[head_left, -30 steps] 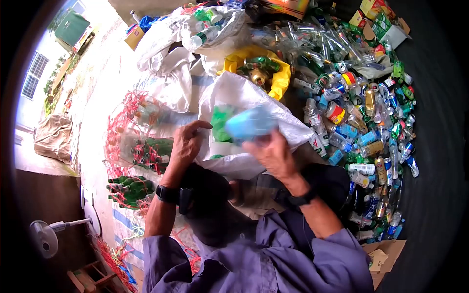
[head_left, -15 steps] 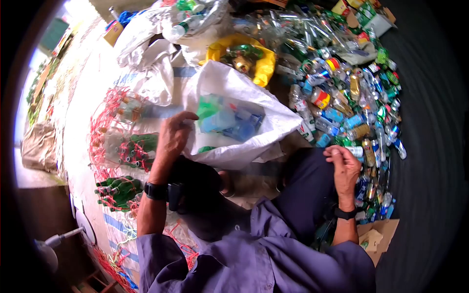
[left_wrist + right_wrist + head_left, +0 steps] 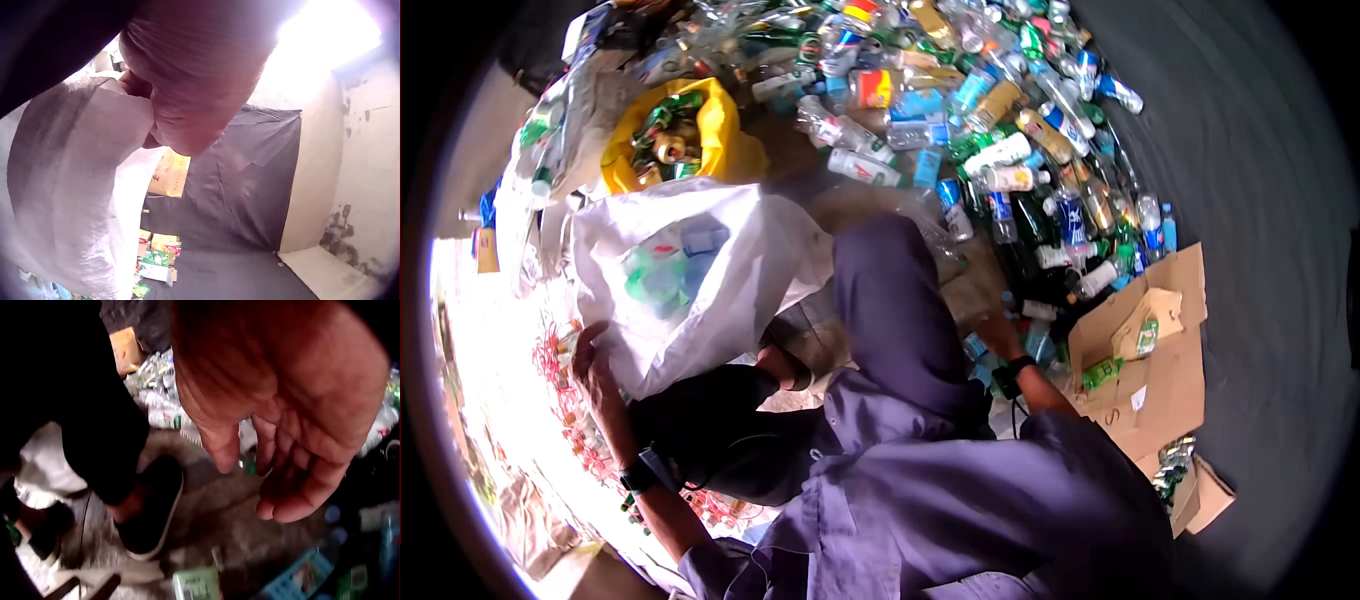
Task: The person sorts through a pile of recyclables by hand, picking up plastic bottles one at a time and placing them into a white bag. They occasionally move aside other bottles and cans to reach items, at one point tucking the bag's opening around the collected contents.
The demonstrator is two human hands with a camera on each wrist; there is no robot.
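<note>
My left hand [image 3: 602, 390] grips the near left edge of a white woven sack [image 3: 705, 340]; in the left wrist view the fingers of the hand [image 3: 194, 78] fold over the rim of the sack [image 3: 69, 181]. Inside its mouth lie green and clear bottles [image 3: 660, 275]. Low beside the right leg, my right hand [image 3: 999, 337] reaches down among bottles. In the right wrist view that hand [image 3: 281, 400] has loosely bent fingers with nothing between them, above a blue-labelled bottle [image 3: 303, 572] and a pale green one [image 3: 197, 584].
A heap of bottles and cans [image 3: 1000, 110] spreads ahead and to the right. The yellow bag [image 3: 730, 145] of cans stands behind the sack. Flattened cardboard [image 3: 1170, 375] lies at the right, past the right hand. A shoe [image 3: 156, 506] stands on the floor.
The blue bottle has left my right hand, which has moved down beside the right leg. The head view has swung right. My left hand has stayed at the sack's edge.
</note>
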